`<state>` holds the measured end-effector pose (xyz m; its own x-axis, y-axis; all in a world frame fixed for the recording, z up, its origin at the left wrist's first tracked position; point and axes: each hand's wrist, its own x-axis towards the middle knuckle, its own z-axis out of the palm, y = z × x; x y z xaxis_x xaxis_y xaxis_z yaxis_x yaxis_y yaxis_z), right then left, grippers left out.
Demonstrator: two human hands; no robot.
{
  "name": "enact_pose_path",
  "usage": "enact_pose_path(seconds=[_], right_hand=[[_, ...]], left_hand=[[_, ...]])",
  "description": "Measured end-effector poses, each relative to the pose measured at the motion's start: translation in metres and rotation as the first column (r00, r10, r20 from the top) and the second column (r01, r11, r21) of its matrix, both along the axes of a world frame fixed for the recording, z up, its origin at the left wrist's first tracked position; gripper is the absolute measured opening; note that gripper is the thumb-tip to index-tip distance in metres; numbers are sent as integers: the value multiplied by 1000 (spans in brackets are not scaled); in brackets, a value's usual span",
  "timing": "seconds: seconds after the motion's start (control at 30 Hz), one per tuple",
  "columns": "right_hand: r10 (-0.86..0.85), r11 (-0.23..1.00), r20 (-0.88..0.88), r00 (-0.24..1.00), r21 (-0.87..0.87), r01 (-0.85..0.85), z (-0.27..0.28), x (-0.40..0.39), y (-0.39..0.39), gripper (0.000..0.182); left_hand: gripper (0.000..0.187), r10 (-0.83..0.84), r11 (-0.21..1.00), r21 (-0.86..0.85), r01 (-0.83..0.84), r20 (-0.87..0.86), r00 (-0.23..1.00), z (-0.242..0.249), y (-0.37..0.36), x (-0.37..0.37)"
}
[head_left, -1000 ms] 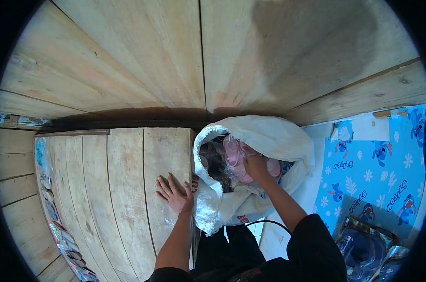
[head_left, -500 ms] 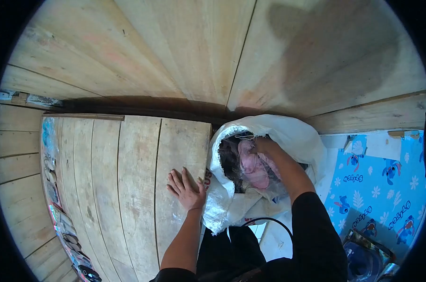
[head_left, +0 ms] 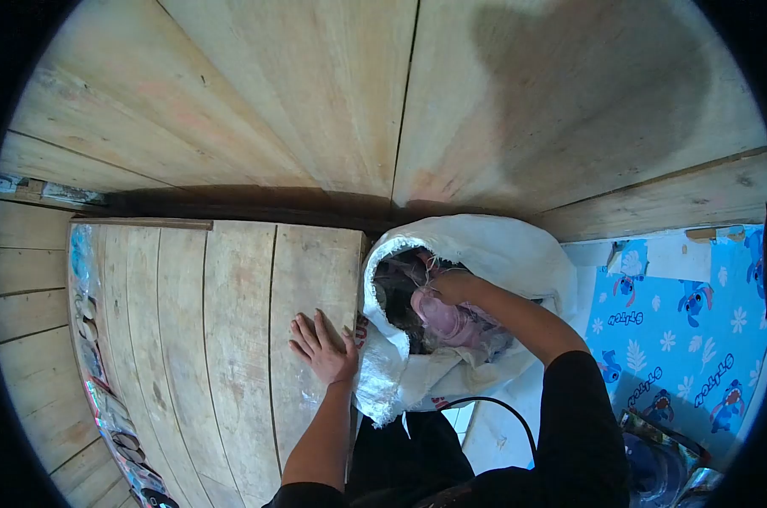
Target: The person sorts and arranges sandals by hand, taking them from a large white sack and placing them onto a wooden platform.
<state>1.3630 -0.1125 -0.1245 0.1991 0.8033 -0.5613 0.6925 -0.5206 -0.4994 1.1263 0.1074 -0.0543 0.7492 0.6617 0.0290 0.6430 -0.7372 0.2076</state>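
Observation:
My left hand (head_left: pixel 324 350) lies flat on a wooden tabletop (head_left: pixel 239 313), fingers spread, close to its right edge. Beside that edge stands a white woven sack (head_left: pixel 493 237) with its frayed mouth open. My right hand (head_left: pixel 449 288) reaches down into the sack, fingers curled and their tips hidden among the contents. Right below this hand is a soft-looking pink item (head_left: pixel 447 322), partly wrapped in clear plastic. Darker contents (head_left: pixel 392 288) fill the sack's left side. I cannot tell what the right fingers hold.
Plank walls (head_left: pixel 307 110) rise behind the table and sack. Small goods (head_left: pixel 116 415) line the table's left edge. At right is a blue cartoon-printed sheet (head_left: pixel 654 339), with a dark blue container (head_left: pixel 650 466) near its lower end. A black cable (head_left: pixel 502 405) loops below the sack.
My right hand has shifted left and deeper among the sack's contents, and the pink item has moved slightly down. The left hand stays flat on the table. The view has shifted a little.

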Motion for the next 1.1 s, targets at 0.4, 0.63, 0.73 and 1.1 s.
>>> enact_pose_path(seconds=[0.4,0.63,0.73,1.1], right_hand=[[-227,826,271,935,563,37,125,-21,-24,54],[-595,558,201,778,801,220,185,-92,-45,49],[-739,421,-18,674,768,482,164,-142,-52,43],[-733,241,-337,592,684,688,186,-247,-20,55]], left_hand=[[65,-17,1000,23,16,37,999,-4,-1,-4],[64,-35,999,6,35,139,990,5,-1,-13],[64,-53,995,-66,71,255,966,8,1,-28],[80,-145,442,-676,590,595,790,83,-58,-87]])
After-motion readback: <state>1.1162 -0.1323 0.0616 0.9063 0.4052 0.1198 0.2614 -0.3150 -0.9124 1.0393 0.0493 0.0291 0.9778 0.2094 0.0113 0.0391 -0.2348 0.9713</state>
